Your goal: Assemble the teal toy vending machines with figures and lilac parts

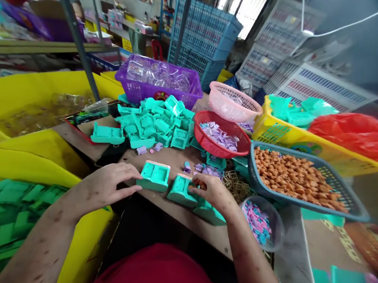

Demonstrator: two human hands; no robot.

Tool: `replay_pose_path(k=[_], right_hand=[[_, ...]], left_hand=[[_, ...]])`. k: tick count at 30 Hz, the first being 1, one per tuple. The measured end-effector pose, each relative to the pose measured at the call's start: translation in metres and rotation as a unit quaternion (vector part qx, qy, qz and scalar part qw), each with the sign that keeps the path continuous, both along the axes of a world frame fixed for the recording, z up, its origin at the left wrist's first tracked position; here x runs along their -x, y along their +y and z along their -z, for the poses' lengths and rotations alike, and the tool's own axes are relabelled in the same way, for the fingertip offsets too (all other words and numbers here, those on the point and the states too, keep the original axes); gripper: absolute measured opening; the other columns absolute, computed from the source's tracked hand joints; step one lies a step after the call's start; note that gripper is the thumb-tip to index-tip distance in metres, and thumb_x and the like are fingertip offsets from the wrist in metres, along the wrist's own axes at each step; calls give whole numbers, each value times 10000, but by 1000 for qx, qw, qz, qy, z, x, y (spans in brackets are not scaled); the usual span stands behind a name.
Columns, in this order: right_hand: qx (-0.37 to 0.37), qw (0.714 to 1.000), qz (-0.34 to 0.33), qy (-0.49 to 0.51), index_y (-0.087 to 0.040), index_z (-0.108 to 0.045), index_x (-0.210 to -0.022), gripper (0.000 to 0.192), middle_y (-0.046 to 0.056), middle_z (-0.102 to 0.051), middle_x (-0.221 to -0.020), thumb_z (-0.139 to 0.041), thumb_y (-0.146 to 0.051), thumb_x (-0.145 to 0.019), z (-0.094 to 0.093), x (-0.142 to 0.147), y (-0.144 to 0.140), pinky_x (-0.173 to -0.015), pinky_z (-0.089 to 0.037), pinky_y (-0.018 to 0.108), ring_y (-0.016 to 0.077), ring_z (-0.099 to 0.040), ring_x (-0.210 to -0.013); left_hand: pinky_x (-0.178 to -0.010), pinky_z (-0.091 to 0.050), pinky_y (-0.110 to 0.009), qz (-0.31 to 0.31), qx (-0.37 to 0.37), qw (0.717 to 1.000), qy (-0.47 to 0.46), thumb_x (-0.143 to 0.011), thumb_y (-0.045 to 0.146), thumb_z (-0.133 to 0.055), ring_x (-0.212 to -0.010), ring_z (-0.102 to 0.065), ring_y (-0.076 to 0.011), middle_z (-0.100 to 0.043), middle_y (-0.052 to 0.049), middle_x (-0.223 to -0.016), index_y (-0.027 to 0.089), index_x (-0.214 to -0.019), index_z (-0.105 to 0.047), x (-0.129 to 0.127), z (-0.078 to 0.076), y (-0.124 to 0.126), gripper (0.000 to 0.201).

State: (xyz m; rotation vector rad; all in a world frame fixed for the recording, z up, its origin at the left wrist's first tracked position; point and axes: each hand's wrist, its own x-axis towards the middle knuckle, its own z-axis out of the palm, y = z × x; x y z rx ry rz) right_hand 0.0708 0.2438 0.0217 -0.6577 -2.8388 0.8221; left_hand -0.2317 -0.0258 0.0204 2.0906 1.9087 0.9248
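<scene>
Risk, as judged: right hand [212, 190] pressing small orange piece into teal casing [181, 190] near desk front edge; piece may slip from fingertips, roll off edge, or seat crooked if casing shifts. Bowl of pink-blue bits [260, 222] just beside wrist, easy to knock. Right grip: fingers pinched together on piece atop casing. Left hand [108, 182]: fingers spread flat, tips touching second teal casing [154, 176], not clamped.
</scene>
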Motion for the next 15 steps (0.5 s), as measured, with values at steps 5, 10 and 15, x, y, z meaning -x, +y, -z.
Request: replay_pose_path(k=[5,10,15], right_hand=[[-17,1000,-4,-2,-224,-755,-1036,154,23,-757,-974,-857,-316,-967,-13,31,-10,-752,-434,275,173,-644,-844],[-6,996,-58,-73,-211,-720,-837,233,-25,-712,-797,-928,-112,-806,-17,48,-10,-668,-367,264,147,-614,-726],[-21,992,-61,-108,-201,-734,-905,233,-5,-729,-843,-943,-153,-813,-35,42,-4,-667,-370,266,157,-627,-754]], left_hand=[[-1071,-539,-358,-1,11,1000,-14,-1094,510,-684,-1191,-735,-242,-793,-47,-1271,255,-1259,-758,3,1,-2,313],[-1069,-546,-368,-13,24,1000,-13,-1098,525,-665,-1201,-732,-254,-788,-58,-1286,260,-1261,-761,6,-4,-8,325],[-1079,-546,-379,-22,24,999,-16,-1091,533,-670,-1201,-732,-262,-793,-58,-1281,274,-1253,-767,13,3,-18,321]])
